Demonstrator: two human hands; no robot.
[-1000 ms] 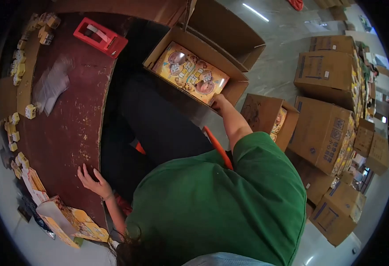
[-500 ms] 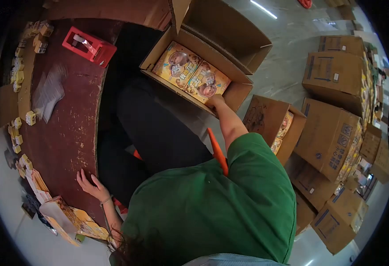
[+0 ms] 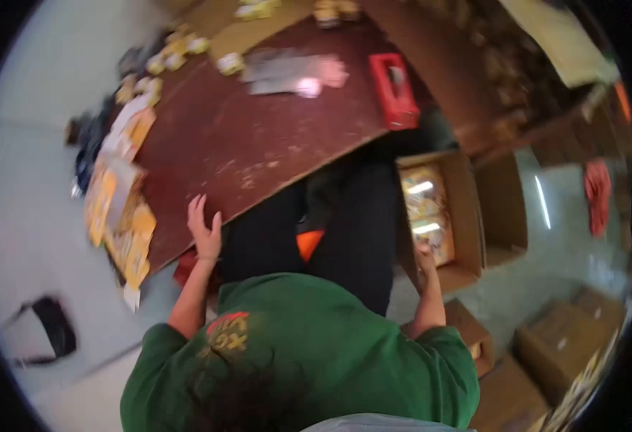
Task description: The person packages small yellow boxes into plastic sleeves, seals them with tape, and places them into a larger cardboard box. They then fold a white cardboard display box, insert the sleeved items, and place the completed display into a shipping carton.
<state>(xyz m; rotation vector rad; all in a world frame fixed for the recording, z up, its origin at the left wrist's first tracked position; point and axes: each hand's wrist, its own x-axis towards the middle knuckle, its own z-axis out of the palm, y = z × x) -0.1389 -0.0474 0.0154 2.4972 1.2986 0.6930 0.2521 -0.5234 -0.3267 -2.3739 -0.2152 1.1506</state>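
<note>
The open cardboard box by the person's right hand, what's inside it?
The open cardboard box holds yellow printed packages lying flat, glare on their tops. The right hand reaches in at the near end and covers part of them. Anything beneath that top layer is hidden.

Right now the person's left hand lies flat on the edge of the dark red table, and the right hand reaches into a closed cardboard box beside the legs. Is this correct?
Not quite. In the head view the cardboard box is open, with yellow packages showing inside. The left hand does lie flat on the table edge, and the right hand reaches into the box.
</note>
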